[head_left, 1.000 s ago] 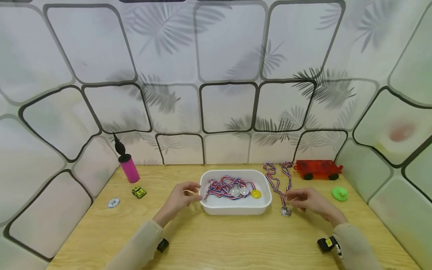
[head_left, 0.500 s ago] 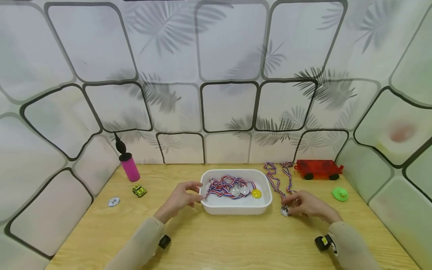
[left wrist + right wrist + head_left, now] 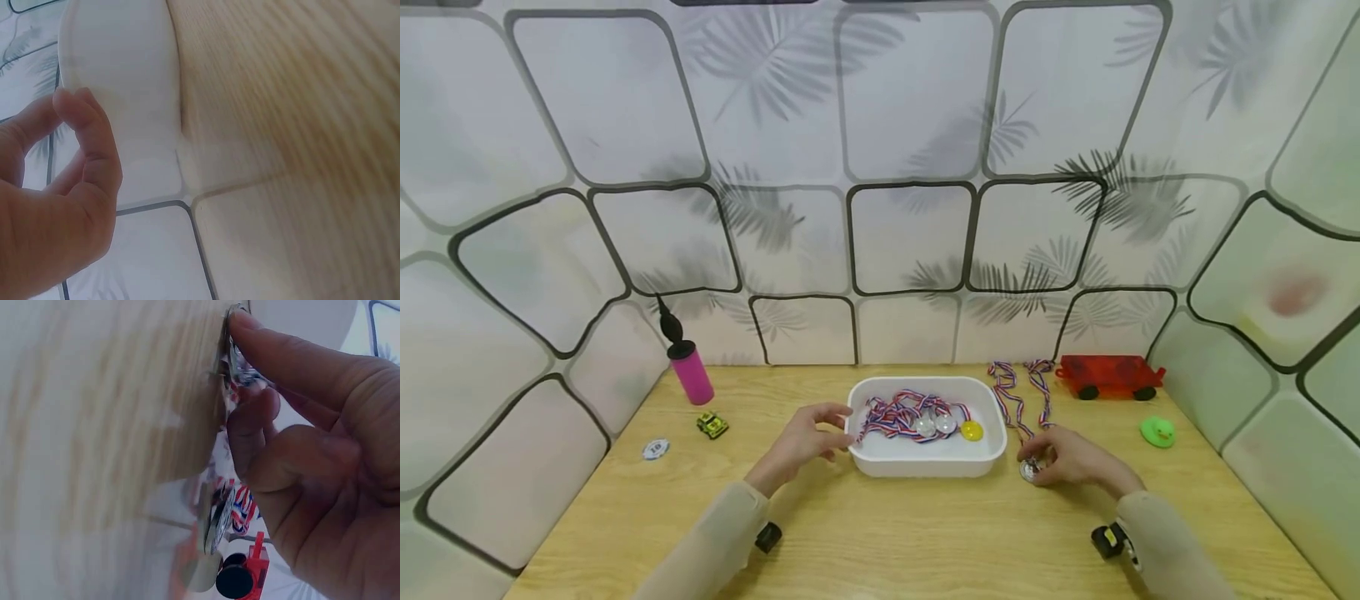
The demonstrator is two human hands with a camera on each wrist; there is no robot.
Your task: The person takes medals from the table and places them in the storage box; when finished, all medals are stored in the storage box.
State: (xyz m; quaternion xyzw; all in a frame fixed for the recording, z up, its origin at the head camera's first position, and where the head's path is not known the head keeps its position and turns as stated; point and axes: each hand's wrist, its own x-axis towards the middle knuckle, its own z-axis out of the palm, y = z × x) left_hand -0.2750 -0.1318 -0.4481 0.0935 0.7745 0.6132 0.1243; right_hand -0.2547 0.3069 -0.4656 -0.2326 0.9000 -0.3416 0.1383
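Note:
A white tub [image 3: 880, 462] stands mid-table and holds several medals [image 3: 942, 425] with red, white and blue ribbons. My left hand [image 3: 811, 440] rests against the tub's left end with its fingers loosely curved; in the left wrist view my left hand [image 3: 75, 119] is beside the tub [image 3: 119, 56]. To the right of the tub a silver medal [image 3: 1028, 471] lies on the wood, and its ribbon [image 3: 1017, 402] trails toward the wall. My right hand [image 3: 1051, 463] pinches this medal. The right wrist view shows my right hand [image 3: 240, 369] with its fingertips [image 3: 250, 328] on the medal [image 3: 236, 362].
A pink balloon pump [image 3: 689, 372], a small yellow toy car [image 3: 712, 426] and a poker chip [image 3: 655, 449] sit at the left. A red toy wagon [image 3: 1108, 377] and a green duck [image 3: 1157, 432] sit at the right. Patterned walls enclose the table.
My right hand has moved left and down onto the silver medal and closed its fingers on it. My left hand has stayed at the tub's left end.

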